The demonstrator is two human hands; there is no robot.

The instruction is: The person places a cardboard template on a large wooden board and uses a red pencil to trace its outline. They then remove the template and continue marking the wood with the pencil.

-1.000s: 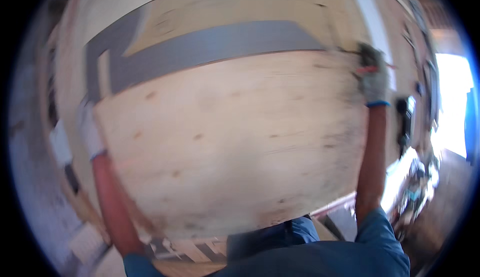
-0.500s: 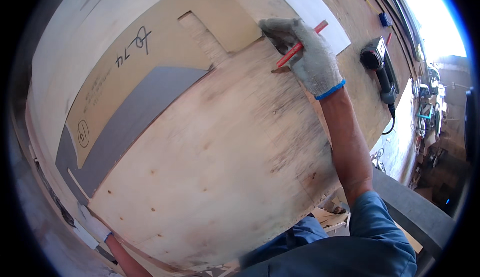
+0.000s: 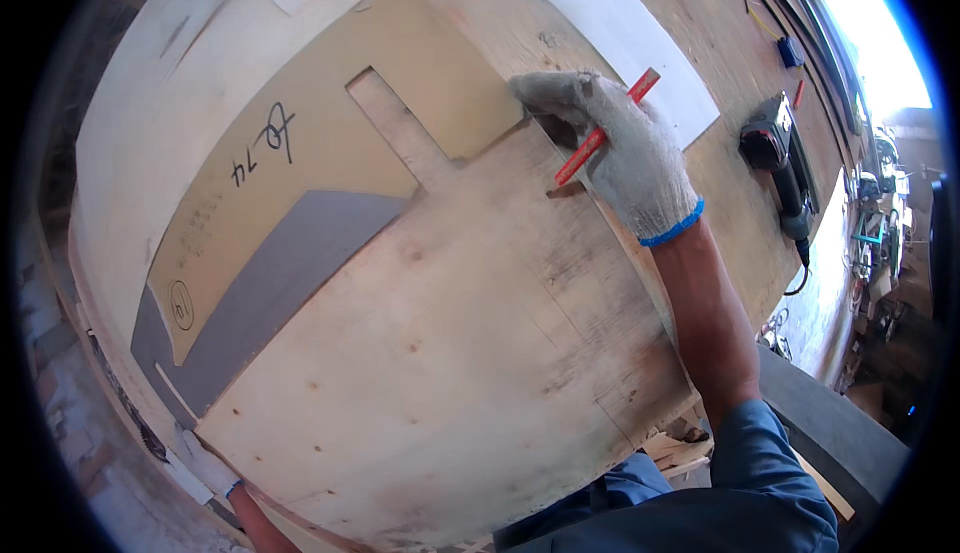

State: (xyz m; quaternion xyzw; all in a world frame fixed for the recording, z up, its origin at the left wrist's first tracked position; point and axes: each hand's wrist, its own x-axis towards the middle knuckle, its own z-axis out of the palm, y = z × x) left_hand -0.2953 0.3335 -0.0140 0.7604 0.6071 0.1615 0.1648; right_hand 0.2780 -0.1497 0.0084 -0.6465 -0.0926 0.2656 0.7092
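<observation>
— Plywood sheet [image 3: 420,353] fills the head view, lying flat under both arms; where is it held?

— At its far edge the right hand [image 3: 615,153], in a grey knit glove with a blue cuff, presses down on the board, fingers curled shut round a red pencil [image 3: 600,143] that slants across the glove

— And the other hand?

— The left hand [image 3: 212,473] shows only as a gloved sliver at the sheet's near-left corner; whether it grips the edge cannot be told

— What lies around them?

— Beyond the right hand's fingertips sits a tan board [image 3: 330,133] with a notch and pen marks, over a grey panel [image 3: 270,293]. Well off to the right of the right wrist a black power tool [image 3: 775,153] rests on the workbench [image 3: 720,43], near a white sheet [image 3: 610,23]
</observation>
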